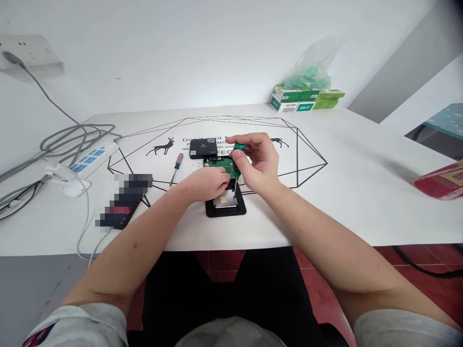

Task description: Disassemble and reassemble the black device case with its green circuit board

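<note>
My right hand [261,161] is closed around a screwdriver [239,146] with a green and black handle. Its metal shaft slants down to a black base [238,208] that carries a silver metal plate with a small yellowish square. Beside it my left hand [208,184] has its fingers curled in, gripping a green circuit board [214,162] above the base. Those fingers and the handle hide part of the board. Just behind the board lies a flat black box-shaped cover [203,148] with a white label.
A second screwdriver [177,168] with a clear handle lies left of the board. Farther left are a pixelated phone-like device [126,202], a power strip [90,161] and coiled grey cables [77,137]. Green boxes [296,94] stand against the wall; a red package [443,178] is at the right.
</note>
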A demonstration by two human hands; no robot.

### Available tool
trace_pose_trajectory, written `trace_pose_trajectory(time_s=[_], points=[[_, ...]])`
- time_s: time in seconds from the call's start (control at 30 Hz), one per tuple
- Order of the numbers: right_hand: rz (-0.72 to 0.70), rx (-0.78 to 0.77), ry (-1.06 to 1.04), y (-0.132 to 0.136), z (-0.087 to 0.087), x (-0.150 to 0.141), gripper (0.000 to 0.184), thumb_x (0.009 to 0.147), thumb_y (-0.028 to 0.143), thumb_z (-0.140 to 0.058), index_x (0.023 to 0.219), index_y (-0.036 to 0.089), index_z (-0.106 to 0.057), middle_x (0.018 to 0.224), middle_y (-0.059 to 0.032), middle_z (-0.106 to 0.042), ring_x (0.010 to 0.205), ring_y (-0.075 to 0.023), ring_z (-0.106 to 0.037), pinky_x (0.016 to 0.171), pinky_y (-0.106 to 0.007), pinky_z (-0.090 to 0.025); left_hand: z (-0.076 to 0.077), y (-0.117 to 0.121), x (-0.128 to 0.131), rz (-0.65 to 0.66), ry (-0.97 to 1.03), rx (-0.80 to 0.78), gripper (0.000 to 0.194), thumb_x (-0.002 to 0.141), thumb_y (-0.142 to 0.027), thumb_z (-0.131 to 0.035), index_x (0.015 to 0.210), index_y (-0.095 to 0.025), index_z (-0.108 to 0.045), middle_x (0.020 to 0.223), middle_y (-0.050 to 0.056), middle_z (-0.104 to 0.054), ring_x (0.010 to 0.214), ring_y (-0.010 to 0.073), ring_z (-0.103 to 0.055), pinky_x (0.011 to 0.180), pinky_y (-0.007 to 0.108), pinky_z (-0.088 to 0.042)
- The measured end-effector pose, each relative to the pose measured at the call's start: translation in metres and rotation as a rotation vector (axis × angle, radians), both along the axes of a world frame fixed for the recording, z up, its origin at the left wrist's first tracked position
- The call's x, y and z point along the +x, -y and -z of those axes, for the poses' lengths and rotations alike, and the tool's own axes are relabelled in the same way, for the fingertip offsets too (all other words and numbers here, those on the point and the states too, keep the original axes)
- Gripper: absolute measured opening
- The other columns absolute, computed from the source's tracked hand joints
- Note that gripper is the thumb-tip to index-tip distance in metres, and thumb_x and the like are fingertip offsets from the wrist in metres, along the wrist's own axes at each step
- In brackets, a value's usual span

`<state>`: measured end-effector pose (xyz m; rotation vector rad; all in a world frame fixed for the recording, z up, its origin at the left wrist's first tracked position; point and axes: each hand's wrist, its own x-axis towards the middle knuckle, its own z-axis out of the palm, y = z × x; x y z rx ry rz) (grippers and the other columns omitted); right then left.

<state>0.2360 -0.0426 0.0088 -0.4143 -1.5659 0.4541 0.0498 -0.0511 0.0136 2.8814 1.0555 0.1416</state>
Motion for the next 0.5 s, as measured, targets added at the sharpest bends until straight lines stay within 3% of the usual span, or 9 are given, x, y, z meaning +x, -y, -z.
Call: trace_pose_trajectory(time_s=[0.1, 0.23, 0.3, 0.4, 0.5], points=[[0.084, 0.107, 0.025, -0.003, 0.001, -0.003, 0.017, 0.102, 0.038, -0.076, 0.115, 0.030, -0.067, 0.110, -0.0043, -0.077, 0.097, -0.0209, -0.073, 0.079, -0.040, -0.060, -0.001, 0.000, 0.001, 0.005, -0.006, -0.008, 0.022, 0.106, -0.015, -0.051, 0.096, -0.016, -0.070, 0.105, 0.008, -0.074, 0.088, 0.0229, -0.070, 0.074, 0.036, -0.050], [0.124, 0.229, 0.067, -0.005, -0.002, -0.002, 0.016, 0.098, 0.037, -0.080, 0.108, 0.029, -0.071, 0.101, -0.0036, -0.071, 0.089, -0.0211, -0.067, 0.069, -0.039, -0.054, -0.001, 0.001, 0.001, 0.020, -0.004, -0.003, 0.022, 0.106, -0.014, -0.051, 0.097, -0.016, -0.071, 0.101, 0.008, -0.075, 0.088, 0.0229, -0.069, 0.075, 0.036, -0.050], [0.106, 0.248, 0.088, -0.005, -0.004, 0.001, 0.013, 0.104, 0.039, -0.071, 0.112, 0.030, -0.075, 0.102, -0.0046, -0.071, 0.091, -0.0222, -0.067, 0.072, -0.041, -0.054, 0.000, 0.000, 0.001, 0.025, -0.005, 0.011, 0.024, 0.106, -0.014, -0.051, 0.092, -0.017, -0.070, 0.099, 0.008, -0.074, 0.087, 0.0229, -0.069, 0.075, 0.036, -0.050], [0.073, 0.247, 0.112, -0.004, -0.006, 0.005, 0.029, 0.113, 0.039, -0.052, 0.119, 0.032, -0.080, 0.104, -0.0057, -0.070, 0.096, -0.0240, -0.068, 0.081, -0.047, -0.056, 0.002, -0.001, 0.001, 0.022, -0.012, 0.029, 0.027, 0.107, -0.016, -0.051, 0.086, -0.018, -0.068, 0.097, 0.008, -0.073, 0.086, 0.0228, -0.069, 0.074, 0.036, -0.050], [0.073, 0.225, 0.137, -0.004, -0.005, 0.007, 0.032, 0.113, 0.036, -0.049, 0.123, 0.033, -0.080, 0.105, -0.0059, -0.068, 0.097, -0.0240, -0.066, 0.083, -0.049, -0.056, 0.004, -0.002, 0.000, 0.025, -0.006, 0.033, 0.028, 0.108, -0.016, -0.050, 0.088, -0.018, -0.069, 0.097, 0.008, -0.073, 0.086, 0.0228, -0.069, 0.073, 0.035, -0.051]])
